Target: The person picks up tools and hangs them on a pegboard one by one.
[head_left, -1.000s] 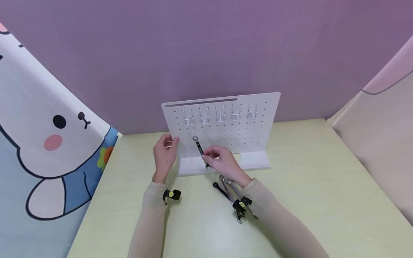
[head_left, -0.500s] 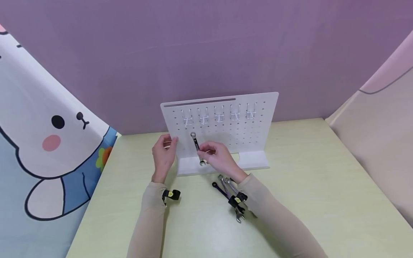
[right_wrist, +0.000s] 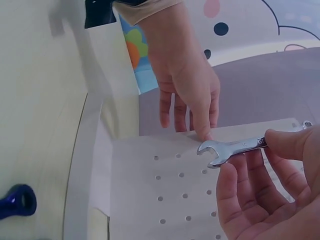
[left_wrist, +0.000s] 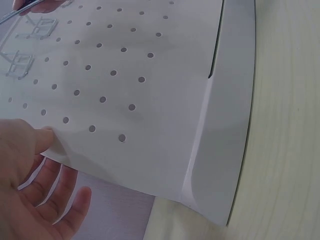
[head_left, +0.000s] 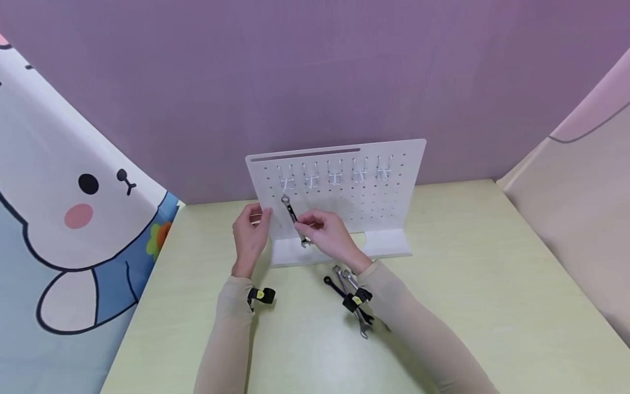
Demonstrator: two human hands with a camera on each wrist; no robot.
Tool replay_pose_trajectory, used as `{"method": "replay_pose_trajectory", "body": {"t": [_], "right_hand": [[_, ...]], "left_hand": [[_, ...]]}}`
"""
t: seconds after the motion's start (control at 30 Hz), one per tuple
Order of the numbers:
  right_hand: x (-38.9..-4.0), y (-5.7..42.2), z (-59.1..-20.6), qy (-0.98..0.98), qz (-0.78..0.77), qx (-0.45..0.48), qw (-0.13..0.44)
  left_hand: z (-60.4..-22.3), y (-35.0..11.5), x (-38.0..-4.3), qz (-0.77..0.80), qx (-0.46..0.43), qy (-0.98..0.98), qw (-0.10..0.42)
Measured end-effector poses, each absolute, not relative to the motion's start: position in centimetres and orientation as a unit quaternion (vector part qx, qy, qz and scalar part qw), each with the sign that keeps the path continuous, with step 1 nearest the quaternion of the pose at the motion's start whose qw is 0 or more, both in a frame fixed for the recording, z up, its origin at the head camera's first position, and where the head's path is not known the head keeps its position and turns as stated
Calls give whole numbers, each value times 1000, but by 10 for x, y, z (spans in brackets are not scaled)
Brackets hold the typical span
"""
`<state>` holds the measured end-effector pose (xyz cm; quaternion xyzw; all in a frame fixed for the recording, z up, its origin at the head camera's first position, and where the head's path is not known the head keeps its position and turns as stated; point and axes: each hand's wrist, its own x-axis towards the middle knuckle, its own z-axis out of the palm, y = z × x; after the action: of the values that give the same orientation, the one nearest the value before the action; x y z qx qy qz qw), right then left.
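A white pegboard stands upright on its flat base. My left hand grips its left edge; in the left wrist view the thumb lies on the front face and the other fingers are behind the edge. My right hand pinches a combination wrench by its black middle, in front of the board's left part. Its ring end points up, just below the leftmost wire hook. The open-end jaw of the wrench points down toward the base.
Several wire hooks run in a row across the board's upper part. Several loose wrenches, one of them dark, lie in a pile on the table under my right wrist. A purple cloth hangs behind the board.
My right hand has moved left and upward with the wrench, bringing its ring end closer to the leftmost hook. The left hand has stayed on the board's edge.
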<state>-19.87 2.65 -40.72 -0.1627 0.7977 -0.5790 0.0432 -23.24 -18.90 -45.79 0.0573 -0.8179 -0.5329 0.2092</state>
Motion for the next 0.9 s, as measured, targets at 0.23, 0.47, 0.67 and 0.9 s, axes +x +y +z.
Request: {"method": "replay_pose_trajectory", "body": {"t": [0.23,0.47,0.67,0.9], "right_hand": [[-202,20,-400,797,-581,-162,38],[-202,18,-398,799,-579,-161,36],[-202,18,-396,797,-582,-159,42],[-204,20,-395,797,-583,-151,50]], "left_hand": [[-457,-190,-233,-532,56,-817,213],[-460,-191,-233,-532,60,-819,207],[-461,-190,-234,-535,57,-815,216],[-461,-190,-234,-534,57,-814,220]]}}
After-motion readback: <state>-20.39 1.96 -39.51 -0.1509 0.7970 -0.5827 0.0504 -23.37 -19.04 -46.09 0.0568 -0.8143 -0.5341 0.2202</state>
